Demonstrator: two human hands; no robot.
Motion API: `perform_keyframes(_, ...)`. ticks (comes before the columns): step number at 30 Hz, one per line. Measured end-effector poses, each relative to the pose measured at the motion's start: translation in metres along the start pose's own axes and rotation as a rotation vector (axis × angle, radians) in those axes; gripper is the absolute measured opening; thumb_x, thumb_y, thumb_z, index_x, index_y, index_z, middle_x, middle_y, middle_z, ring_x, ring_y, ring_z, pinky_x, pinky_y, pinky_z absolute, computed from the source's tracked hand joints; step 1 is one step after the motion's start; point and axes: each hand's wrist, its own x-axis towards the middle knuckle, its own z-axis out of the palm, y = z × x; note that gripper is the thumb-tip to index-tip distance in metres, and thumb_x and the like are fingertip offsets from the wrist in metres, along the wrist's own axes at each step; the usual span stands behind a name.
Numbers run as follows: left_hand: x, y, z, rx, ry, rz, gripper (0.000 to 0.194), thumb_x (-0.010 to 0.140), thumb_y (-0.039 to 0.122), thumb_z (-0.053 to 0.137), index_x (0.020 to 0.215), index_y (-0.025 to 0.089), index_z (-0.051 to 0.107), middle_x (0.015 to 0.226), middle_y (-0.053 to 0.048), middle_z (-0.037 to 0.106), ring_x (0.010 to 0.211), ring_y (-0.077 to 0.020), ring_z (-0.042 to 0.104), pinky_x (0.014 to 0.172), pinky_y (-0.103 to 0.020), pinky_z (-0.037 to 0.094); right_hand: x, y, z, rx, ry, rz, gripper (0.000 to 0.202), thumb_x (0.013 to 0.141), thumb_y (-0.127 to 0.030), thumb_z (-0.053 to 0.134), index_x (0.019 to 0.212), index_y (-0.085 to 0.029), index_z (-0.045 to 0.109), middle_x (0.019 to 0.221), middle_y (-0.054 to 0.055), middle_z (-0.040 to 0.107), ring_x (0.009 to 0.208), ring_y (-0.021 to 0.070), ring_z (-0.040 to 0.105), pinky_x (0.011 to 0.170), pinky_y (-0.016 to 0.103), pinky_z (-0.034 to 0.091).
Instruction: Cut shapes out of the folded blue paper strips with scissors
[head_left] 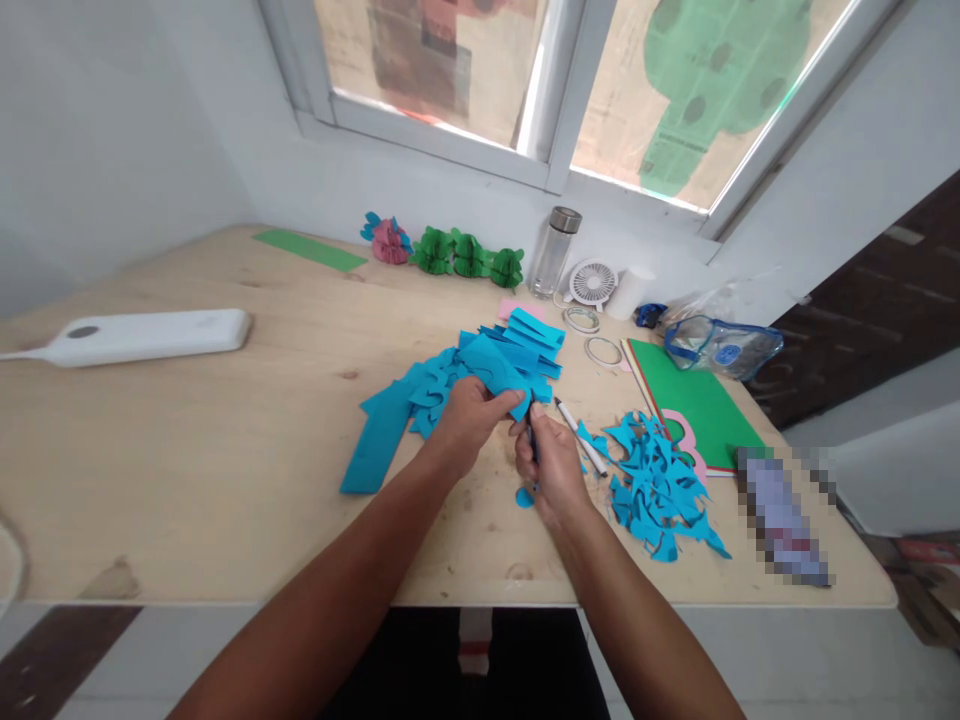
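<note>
While the left hand pinches a piece of blue paper between thumb and fingers, the right hand is closed around a dark tool, apparently scissors, whose blades meet the paper's lower edge; little of the tool shows past the fingers. Both hands hover just above the pale wooden surface, near its front edge. Behind the left hand lies a pile of cut blue shapes, spreading left into a long blue strip. A small blue round offcut lies below the right hand. Just right of that hand lies a white pen, and beyond it a heap of blue scraps. Green card sits further right, a white power strip far left.
</note>
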Motion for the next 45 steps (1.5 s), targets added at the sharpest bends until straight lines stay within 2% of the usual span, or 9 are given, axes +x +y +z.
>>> perform_keyframes(13,0.010,-0.002,-0.017,0.027,-0.132,0.022,0.029,0.060,0.031,0.065,0.044,0.019,0.044,0.046,0.004,0.043,0.048,-0.0106,0.037,0.048,-0.026,0.034,0.000,0.000,0.000,-0.031,-0.033,0.063,0.045,0.070,-0.062,0.059,0.065,-0.017,0.056,0.035,-0.009,0.038,0.027,0.0035,0.022,0.032,0.022,0.009)
perform_keyframes(19,0.009,0.001,-0.018,0.047,-0.142,0.000,0.030,0.059,0.031,0.067,0.045,0.018,0.044,0.047,0.005,0.042,0.049,-0.0095,0.037,0.051,-0.025,0.035,0.001,0.003,-0.002,-0.015,-0.043,0.075,0.046,0.070,-0.062,0.059,0.065,-0.017,0.056,0.034,-0.010,0.036,0.026,0.0034,0.021,0.032,0.021,0.007)
perform_keyframes(25,0.013,-0.008,-0.020,0.018,-0.192,0.005,0.024,0.065,0.032,0.064,0.053,0.016,0.050,0.055,0.002,0.053,0.056,-0.0116,0.046,0.057,-0.025,0.040,0.000,0.002,-0.002,-0.020,-0.042,0.047,0.045,0.071,-0.062,0.059,0.065,-0.017,0.056,0.035,-0.010,0.038,0.027,0.0033,0.022,0.032,0.021,0.009)
perform_keyframes(40,0.011,-0.004,-0.020,0.076,-0.174,0.021,0.022,0.063,0.029,0.063,0.051,0.018,0.050,0.051,0.003,0.049,0.052,-0.0106,0.041,0.051,-0.024,0.036,0.002,0.004,-0.004,-0.048,-0.057,0.046,0.048,0.071,-0.063,0.058,0.066,-0.016,0.058,0.035,-0.009,0.039,0.027,0.0039,0.024,0.031,0.021,0.011)
perform_keyframes(45,0.011,-0.003,-0.021,0.037,-0.231,-0.013,0.019,0.063,0.029,0.064,0.053,0.016,0.054,0.053,0.002,0.054,0.054,-0.0111,0.046,0.053,-0.024,0.038,0.003,0.004,-0.004,-0.042,-0.058,0.050,0.047,0.071,-0.063,0.059,0.064,-0.016,0.057,0.034,-0.010,0.038,0.027,0.0035,0.022,0.031,0.020,0.011)
